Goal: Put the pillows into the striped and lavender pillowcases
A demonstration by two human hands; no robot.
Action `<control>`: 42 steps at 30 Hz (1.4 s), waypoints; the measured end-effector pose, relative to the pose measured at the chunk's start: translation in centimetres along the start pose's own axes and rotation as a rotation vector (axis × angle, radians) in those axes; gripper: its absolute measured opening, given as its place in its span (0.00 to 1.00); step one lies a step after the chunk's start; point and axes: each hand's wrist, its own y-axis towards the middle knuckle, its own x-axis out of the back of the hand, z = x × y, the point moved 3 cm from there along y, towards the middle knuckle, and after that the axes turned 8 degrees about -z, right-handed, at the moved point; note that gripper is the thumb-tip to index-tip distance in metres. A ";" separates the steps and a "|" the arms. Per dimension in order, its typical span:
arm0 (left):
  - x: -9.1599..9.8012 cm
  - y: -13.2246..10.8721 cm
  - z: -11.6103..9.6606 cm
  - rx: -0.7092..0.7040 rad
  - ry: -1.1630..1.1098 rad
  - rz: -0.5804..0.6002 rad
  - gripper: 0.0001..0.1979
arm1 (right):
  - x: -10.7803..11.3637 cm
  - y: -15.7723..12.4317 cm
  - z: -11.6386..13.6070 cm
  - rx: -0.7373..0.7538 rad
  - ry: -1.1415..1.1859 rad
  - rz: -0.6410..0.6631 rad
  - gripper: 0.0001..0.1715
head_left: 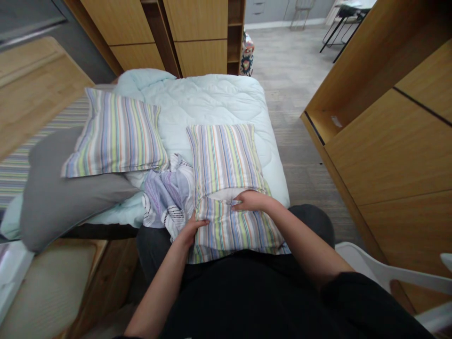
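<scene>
The pillow [229, 192] lies partly on the bed [212, 99], its cover [226, 155] on but not closed — opening [216, 195] gaping. Left hand [190, 229] grips the side; right hand [251, 201] pinches the opening's edge.

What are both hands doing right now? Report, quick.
Left hand: closed on the side of the nearer striped pillow, holding it.
Right hand: closed, fingers holding fabric at that pillow's opening.
</scene>
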 end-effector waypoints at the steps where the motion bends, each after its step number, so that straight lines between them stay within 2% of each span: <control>1: 1.1 -0.1 -0.6 0.017 -0.092 -0.005 0.42 | 1.4 -1.2 0.3 0.036 0.022 -0.085 0.17; 3: 3.3 0.0 -2.1 0.093 -0.217 -0.058 0.44 | 4.2 -3.6 0.1 0.055 0.048 -0.298 0.17; 4: 4.0 0.3 -2.9 0.103 -0.218 -0.088 0.44 | 5.3 -4.5 -0.3 0.018 0.047 -0.394 0.17; 6: 4.5 0.9 -5.0 0.052 -0.153 -0.144 0.44 | 6.3 -5.0 -1.4 -0.087 0.047 -0.524 0.16; 8: 4.0 1.5 -7.7 -0.139 0.010 -0.279 0.41 | 5.7 -4.2 -2.0 -0.109 0.102 -0.552 0.15; 10: 2.5 1.2 -10.9 -0.435 0.251 -0.442 0.33 | 4.3 -2.8 -1.4 -0.042 0.151 -0.510 0.13; 11: 1.4 0.8 -12.5 -0.600 0.378 -0.456 0.28 | 3.5 -2.2 -0.8 0.011 0.154 -0.476 0.13; 12: 0.0 0.4 -13.9 -0.754 0.498 -0.397 0.22 | 2.7 -1.8 0.0 0.063 0.141 -0.451 0.13; 13: -1.5 -0.1 -14.9 -0.879 0.604 -0.284 0.16 | 2.1 -1.5 0.8 0.109 0.109 -0.444 0.13; 15: -4.2 -0.7 -16.1 -0.995 0.774 -0.069 0.13 | 1.2 -1.4 2.1 0.175 0.016 -0.518 0.11; 16: -5.2 -0.8 -16.2 -0.995 0.841 -0.042 0.14 | 0.8 -1.5 2.5 0.190 -0.034 -0.587 0.09; 17: -5.9 -0.7 -16.2 -0.972 0.896 -0.077 0.15 | 0.4 -1.5 2.7 0.192 -0.080 -0.655 0.08; 19: -7.0 0.0 -15.6 -0.895 0.979 -0.216 0.17 | -0.7 -1.2 2.4 0.155 -0.152 -0.715 0.11; 21: -8.1 1.1 -14.7 -0.836 1.052 -0.259 0.15 | -2.0 -0.1 1.2 0.048 -0.185 -0.638 0.15; 24: -9.7 3.4 -13.5 -0.734 1.130 -0.159 0.14 | -3.0 1.8 -1.1 -0.146 -0.193 -0.490 0.18; 26: -10.2 4.7 -13.3 -0.650 1.116 -0.111 0.15 | -2.5 2.6 -2.1 -0.196 -0.183 -0.465 0.18; 28: -10.1 5.2 -13.7 -0.591 1.054 -0.136 0.16 | -1.7 2.5 -2.4 -0.210 -0.174 -0.487 0.20; 30: -9.5 4.8 -14.3 -0.579 0.992 -0.230 0.17 | -1.0 1.6 -2.0 -0.247 -0.188 -0.542 0.24; 33: -8.4 3.3 -15.1 -0.652 0.950 -0.374 0.19 | -0.6 -0.5 -0.7 -0.303 -0.262 -0.658 0.29; 36: -7.8 3.1 -15.3 -0.733 0.933 -0.377 0.21 | -0.5 -0.9 0.5 -0.293 -0.311 -0.731 0.29; 38: -7.8 4.5 -15.2 -0.679 0.958 -0.362 0.21 | -0.3 0.2 0.3 -0.329 -0.292 -0.728 0.28; 42: -8.9 9.3 -15.0 -0.443 0.951 -0.331 0.18 | 0.3 4.4 -1.5 -0.475 -0.239 -0.681 0.26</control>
